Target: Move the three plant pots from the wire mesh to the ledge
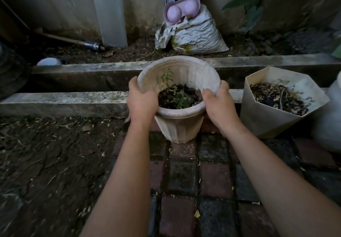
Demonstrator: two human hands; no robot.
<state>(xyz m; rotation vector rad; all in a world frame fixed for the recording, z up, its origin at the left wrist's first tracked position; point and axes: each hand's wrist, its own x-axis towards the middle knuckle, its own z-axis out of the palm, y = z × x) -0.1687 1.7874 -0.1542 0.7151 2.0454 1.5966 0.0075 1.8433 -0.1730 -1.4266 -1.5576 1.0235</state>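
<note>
A round cream plant pot [180, 126] with dark soil and a small green seedling stands in the middle, tilted toward me, its base over the brick paving. My left hand [141, 103] grips its rim on the left and my right hand [219, 107] grips the rim on the right. A second pot, cream and hexagonal [265, 118], holds dry leaves and soil to the right, leaning against the near concrete ledge [64, 101]. A third whitish pot [330, 126] shows partly at the right edge. No wire mesh is visible.
A far concrete ledge [258, 60] runs parallel behind a dark gutter. Beyond it lie a crumpled sack [197, 35] with a pink tray [181, 8], a handled tool [73, 42] and a wall. Bare soil lies left, brick pavers [184, 181] below.
</note>
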